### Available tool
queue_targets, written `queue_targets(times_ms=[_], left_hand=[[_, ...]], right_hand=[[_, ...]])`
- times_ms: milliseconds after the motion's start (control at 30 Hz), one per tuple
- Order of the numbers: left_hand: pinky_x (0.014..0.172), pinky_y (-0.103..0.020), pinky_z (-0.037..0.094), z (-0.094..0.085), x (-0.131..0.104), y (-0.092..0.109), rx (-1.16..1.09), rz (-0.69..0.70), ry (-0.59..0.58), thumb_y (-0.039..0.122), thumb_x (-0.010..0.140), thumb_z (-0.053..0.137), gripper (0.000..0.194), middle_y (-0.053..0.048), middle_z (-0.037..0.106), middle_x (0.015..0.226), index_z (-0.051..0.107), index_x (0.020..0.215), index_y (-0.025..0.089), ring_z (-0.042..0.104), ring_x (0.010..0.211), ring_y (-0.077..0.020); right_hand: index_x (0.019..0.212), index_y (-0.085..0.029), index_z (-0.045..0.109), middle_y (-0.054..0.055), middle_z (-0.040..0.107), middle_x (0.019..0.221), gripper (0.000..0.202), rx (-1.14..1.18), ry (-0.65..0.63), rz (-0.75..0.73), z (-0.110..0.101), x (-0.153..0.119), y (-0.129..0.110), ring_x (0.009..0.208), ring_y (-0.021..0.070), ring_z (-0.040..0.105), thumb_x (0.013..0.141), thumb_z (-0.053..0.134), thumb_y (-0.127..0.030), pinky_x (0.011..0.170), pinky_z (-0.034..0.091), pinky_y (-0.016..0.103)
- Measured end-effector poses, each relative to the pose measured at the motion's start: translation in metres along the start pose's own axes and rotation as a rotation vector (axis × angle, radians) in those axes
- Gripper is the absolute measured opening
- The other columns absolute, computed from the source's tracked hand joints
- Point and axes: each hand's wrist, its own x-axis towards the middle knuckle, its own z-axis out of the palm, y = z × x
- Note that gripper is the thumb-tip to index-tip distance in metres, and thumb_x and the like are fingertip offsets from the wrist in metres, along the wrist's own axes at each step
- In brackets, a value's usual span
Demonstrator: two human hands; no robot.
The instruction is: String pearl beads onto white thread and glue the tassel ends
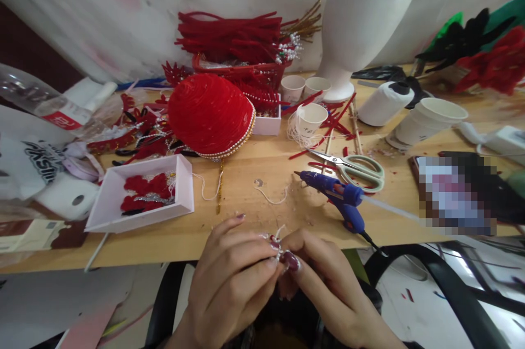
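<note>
Left hand (235,272) and my right hand (328,275) pinching 1 small pale piece (279,251), glue gun (333,190) and scissors (348,163) cluttering right, white box (185,187) left

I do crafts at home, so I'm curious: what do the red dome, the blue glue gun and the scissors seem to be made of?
Red dome: perhaps velvety cord or fabric, fairly matte, from its soft, fine ridges.
Blue glue gun: probably hard, smooth plastic, from its moulded, evenly coloured body.
Scissors: likely metal blades, given their silvery shine; the smooth, pale-green handles look like plastic.
</note>
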Motion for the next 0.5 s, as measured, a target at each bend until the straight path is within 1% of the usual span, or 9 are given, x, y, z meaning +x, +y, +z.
queue_targets(times_ms=[67,133,200,267,300,367,433,500], left_hand=[[0.091,-0.040,0.062,-0.003,0.001,0.002,0.086,0.042,0.012,0.017,0.090,0.070,0.008,0.003,0.079,0.079,0.065,0.088,0.023,0.076,0.080,-0.0158],[0.091,-0.036,0.062,-0.006,0.002,0.004,0.132,0.081,-0.003,0.014,0.086,0.073,0.012,0.005,0.079,0.075,0.065,0.085,0.023,0.076,0.078,-0.0148],[0.093,-0.033,0.060,-0.008,0.001,0.006,0.118,0.116,-0.038,0.013,0.086,0.073,0.013,0.006,0.078,0.072,0.065,0.085,0.022,0.075,0.075,-0.0128],[0.096,-0.034,0.058,-0.009,-0.002,0.007,0.107,0.104,-0.040,0.011,0.087,0.072,0.014,0.007,0.078,0.071,0.065,0.087,0.023,0.074,0.072,-0.0121],[0.096,-0.035,0.057,-0.008,-0.005,0.007,0.108,0.083,-0.028,0.010,0.087,0.072,0.015,0.007,0.078,0.071,0.064,0.088,0.023,0.073,0.070,-0.0123],[0.096,-0.038,0.056,-0.007,-0.011,0.005,0.112,0.059,-0.024,0.009,0.087,0.072,0.019,0.007,0.078,0.074,0.064,0.091,0.025,0.071,0.068,-0.0130],[0.098,-0.039,0.055,-0.005,-0.015,0.001,0.110,0.083,-0.050,0.009,0.086,0.071,0.022,0.006,0.079,0.081,0.064,0.097,0.027,0.070,0.071,-0.0139],[0.099,-0.038,0.054,-0.003,-0.014,-0.001,0.113,0.097,-0.048,0.009,0.087,0.070,0.024,0.005,0.077,0.082,0.063,0.102,0.026,0.069,0.074,-0.0144]], right_hand=[[0.095,-0.021,0.055,-0.003,0.059,0.071,0.020,0.028,0.004,0.009,0.001,-0.001,0.001,0.062,0.0096,0.056,0.107,0.042,-0.031,0.059,0.045,0.020],[0.096,-0.021,0.055,-0.002,0.060,0.071,0.020,0.072,-0.006,0.030,0.002,-0.002,0.003,0.062,0.0102,0.056,0.107,0.043,-0.033,0.059,0.045,0.021],[0.096,-0.021,0.055,-0.002,0.061,0.072,0.020,0.118,-0.017,0.050,0.003,-0.002,0.003,0.063,0.0108,0.058,0.107,0.043,-0.033,0.059,0.046,0.021],[0.096,-0.022,0.055,-0.002,0.061,0.072,0.019,0.109,-0.012,0.044,0.001,-0.002,0.002,0.063,0.0110,0.058,0.106,0.042,-0.031,0.059,0.047,0.021],[0.095,-0.022,0.055,-0.002,0.061,0.073,0.018,0.070,-0.009,0.025,0.000,-0.002,0.001,0.063,0.0108,0.058,0.106,0.042,-0.029,0.058,0.047,0.021],[0.094,-0.022,0.055,-0.002,0.062,0.074,0.016,-0.081,-0.006,-0.045,-0.004,-0.001,-0.002,0.064,0.0106,0.058,0.104,0.043,-0.022,0.058,0.045,0.020],[0.095,-0.022,0.055,-0.002,0.063,0.077,0.014,-0.270,-0.005,-0.144,-0.010,0.002,-0.006,0.066,0.0111,0.058,0.099,0.045,-0.014,0.060,0.045,0.022],[0.098,-0.022,0.054,0.000,0.064,0.082,0.018,-0.410,-0.008,-0.250,-0.015,0.006,-0.011,0.071,0.0131,0.058,0.093,0.045,-0.008,0.063,0.046,0.024]])
